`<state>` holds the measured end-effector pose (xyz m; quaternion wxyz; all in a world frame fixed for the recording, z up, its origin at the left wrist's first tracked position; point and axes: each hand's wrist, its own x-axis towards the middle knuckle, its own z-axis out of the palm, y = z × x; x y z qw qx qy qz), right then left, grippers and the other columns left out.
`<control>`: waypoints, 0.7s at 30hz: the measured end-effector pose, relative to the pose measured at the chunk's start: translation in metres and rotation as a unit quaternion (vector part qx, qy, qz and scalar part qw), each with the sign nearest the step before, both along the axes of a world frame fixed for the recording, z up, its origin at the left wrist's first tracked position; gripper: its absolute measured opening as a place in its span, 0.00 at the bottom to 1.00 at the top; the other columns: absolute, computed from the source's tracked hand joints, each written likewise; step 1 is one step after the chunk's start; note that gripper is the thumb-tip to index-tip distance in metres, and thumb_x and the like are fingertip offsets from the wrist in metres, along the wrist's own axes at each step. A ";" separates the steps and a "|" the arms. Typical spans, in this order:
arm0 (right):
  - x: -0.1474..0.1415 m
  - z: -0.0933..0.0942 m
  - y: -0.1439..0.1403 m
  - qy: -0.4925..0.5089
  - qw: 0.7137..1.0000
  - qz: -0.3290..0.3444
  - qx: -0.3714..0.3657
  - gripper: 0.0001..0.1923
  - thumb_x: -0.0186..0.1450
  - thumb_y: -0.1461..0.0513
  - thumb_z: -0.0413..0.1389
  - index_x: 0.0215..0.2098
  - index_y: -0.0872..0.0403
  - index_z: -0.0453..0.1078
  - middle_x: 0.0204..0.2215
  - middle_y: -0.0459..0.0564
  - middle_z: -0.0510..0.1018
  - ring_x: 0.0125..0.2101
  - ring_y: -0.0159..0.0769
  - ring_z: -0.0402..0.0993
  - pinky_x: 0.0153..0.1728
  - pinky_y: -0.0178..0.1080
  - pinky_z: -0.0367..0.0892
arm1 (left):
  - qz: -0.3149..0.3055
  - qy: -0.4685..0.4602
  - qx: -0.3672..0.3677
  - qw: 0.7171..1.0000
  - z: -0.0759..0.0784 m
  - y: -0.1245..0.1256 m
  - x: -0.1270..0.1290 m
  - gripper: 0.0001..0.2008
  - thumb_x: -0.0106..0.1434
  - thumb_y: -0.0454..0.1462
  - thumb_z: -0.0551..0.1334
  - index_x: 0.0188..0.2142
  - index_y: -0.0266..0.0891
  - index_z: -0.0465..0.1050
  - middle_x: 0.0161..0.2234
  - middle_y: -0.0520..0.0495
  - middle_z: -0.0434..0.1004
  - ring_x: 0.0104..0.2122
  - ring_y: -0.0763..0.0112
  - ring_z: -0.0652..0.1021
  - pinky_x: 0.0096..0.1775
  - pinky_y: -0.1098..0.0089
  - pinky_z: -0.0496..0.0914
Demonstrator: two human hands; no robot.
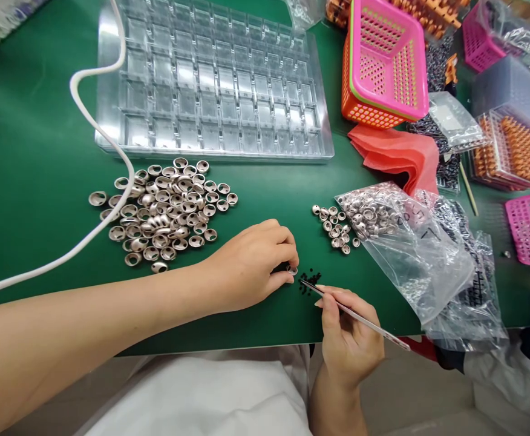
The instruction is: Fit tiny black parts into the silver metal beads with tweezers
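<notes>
My left hand (251,266) rests on the green table and pinches a small metal cap (293,270) between thumb and fingertips. My right hand (349,339) holds thin tweezers (356,315) whose tip points at a cluster of tiny black parts (309,281) beside the cap. A large pile of metal caps (167,212) lies to the left of my left hand. A smaller heap of caps (337,229) spills from an open clear bag (405,242) on the right.
A clear compartment tray (210,79) lies at the back. A white hose (97,127) curves along the left. Stacked pink and orange baskets (383,60), red cloth (396,154), bags and trays of orange parts (514,151) crowd the right.
</notes>
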<state>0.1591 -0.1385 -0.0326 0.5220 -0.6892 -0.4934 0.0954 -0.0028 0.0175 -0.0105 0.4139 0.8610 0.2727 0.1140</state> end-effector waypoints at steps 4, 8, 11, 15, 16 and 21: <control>0.000 -0.001 -0.001 -0.024 1.000 0.014 0.010 0.12 0.64 0.70 0.63 0.44 0.52 0.73 0.35 0.47 0.84 0.33 0.34 0.83 0.30 0.38 0.81 | -0.002 0.000 0.001 1.000 0.001 0.001 0.000 0.03 0.63 0.32 0.70 0.37 0.39 0.79 0.41 0.48 0.78 0.42 0.64 0.73 0.41 0.65 0.68; 0.001 -0.002 -0.003 -0.037 0.999 0.030 0.018 0.14 0.63 0.71 0.63 0.45 0.52 0.73 0.36 0.47 0.84 0.34 0.35 0.83 0.30 0.39 0.82 | -0.003 0.005 -0.002 1.000 0.003 0.001 -0.001 0.03 0.63 0.32 0.70 0.37 0.38 0.79 0.41 0.48 0.78 0.42 0.64 0.73 0.42 0.65 0.68; 0.001 -0.002 -0.003 -0.046 0.998 0.027 0.014 0.13 0.64 0.70 0.63 0.45 0.52 0.72 0.35 0.48 0.84 0.34 0.36 0.83 0.29 0.40 0.82 | -0.003 0.005 -0.003 1.000 0.003 0.001 -0.001 0.03 0.63 0.32 0.70 0.37 0.39 0.79 0.41 0.48 0.78 0.42 0.64 0.73 0.42 0.65 0.68; 0.001 -0.002 -0.004 -0.044 0.999 0.028 0.015 0.14 0.64 0.70 0.63 0.46 0.52 0.72 0.36 0.48 0.84 0.34 0.36 0.83 0.30 0.39 0.81 | 0.000 0.006 -0.003 1.000 0.003 0.001 0.000 0.03 0.63 0.32 0.70 0.37 0.39 0.78 0.41 0.48 0.78 0.42 0.64 0.74 0.41 0.65 0.68; 0.001 -0.002 -0.003 -0.040 0.999 0.032 0.016 0.14 0.63 0.71 0.63 0.46 0.52 0.72 0.36 0.48 0.84 0.34 0.36 0.83 0.30 0.39 0.81 | -0.001 0.007 -0.004 1.000 0.003 0.001 0.000 0.03 0.63 0.32 0.70 0.37 0.39 0.78 0.41 0.48 0.78 0.42 0.64 0.74 0.41 0.65 0.68; 0.002 -0.002 -0.002 -0.041 0.998 0.032 0.027 0.15 0.63 0.71 0.63 0.45 0.52 0.73 0.36 0.47 0.84 0.34 0.35 0.83 0.31 0.40 0.81 | -0.001 0.010 -0.007 1.000 0.003 0.001 0.000 0.03 0.62 0.32 0.70 0.37 0.38 0.78 0.41 0.48 0.78 0.42 0.64 0.74 0.42 0.65 0.68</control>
